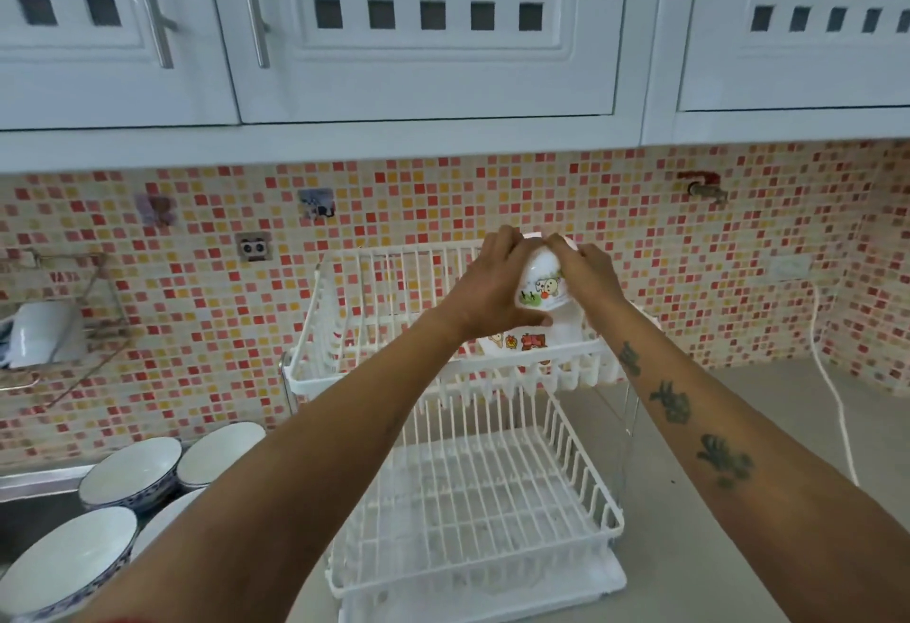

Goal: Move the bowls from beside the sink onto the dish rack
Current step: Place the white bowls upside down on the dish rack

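From my head camera, both my arms reach far over the counter to the top tier of the white dish rack (pixel 445 366). My left hand (pixel 485 287) and right hand (pixel 588 273) are closed around a small white bowl with cartoon pictures (pixel 541 285), one on each side, fingers curled over its upturned base. I am holding it upside down, just above the upper tier's right part. Beneath it another printed bowl (pixel 517 343) already sits in that tier, and I cannot tell whether the two are touching.

Near me on the left, beside the sink (pixel 34 514), four blue-rimmed bowls (pixel 130 472) wait in a tight cluster, rims touching or nearly so; my left forearm hides part of one. The rack's lower tier looks bare.

What worries me from here: if I let go before the bowl settles between the wires, it could tip against the printed bowl below and chip, or roll off the right end of the tier onto the counter. My hands are crowded on a smooth, likely wet surface, so a slip is possible as I release. The upper tier is narrow, and the bigger blue-rimmed bowls may not fit there; forcing them could rock the whole rack.
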Demonstrator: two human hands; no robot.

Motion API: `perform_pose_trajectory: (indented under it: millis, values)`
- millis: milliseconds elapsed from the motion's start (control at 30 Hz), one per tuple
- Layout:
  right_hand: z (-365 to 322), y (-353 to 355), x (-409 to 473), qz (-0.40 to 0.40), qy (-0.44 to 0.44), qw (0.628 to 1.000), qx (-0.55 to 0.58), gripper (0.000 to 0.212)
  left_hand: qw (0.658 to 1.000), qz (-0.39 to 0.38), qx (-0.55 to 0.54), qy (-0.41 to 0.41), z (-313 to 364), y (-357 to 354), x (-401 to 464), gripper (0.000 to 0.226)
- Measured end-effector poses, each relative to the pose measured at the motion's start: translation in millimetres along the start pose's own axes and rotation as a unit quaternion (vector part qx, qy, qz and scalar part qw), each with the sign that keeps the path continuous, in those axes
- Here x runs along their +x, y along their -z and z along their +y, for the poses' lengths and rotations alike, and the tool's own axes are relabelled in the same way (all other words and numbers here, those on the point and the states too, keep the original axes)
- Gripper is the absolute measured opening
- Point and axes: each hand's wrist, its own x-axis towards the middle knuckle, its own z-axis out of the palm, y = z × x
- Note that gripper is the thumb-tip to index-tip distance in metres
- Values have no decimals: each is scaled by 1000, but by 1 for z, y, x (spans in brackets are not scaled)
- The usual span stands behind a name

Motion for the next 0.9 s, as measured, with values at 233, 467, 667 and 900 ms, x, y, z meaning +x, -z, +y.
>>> perform_pose_trajectory:
  millis: [233,467,667,900]
  values:
    - [14,0,12,-5,-96,992,84,43,999,-30,14,-13,-6,-17,3,104]
    - [21,-7,20,18,-112,994,-8,56,995,-102,-5,0,-10,-26,-2,94]
    - [23,-9,20,13,-108,992,-57,52,994,-110,-11,10,-8,-27,-4,92]
    - [22,-9,11,52,-53,991,-116,46,993,-108,-16,54,-3,-20,-8,116]
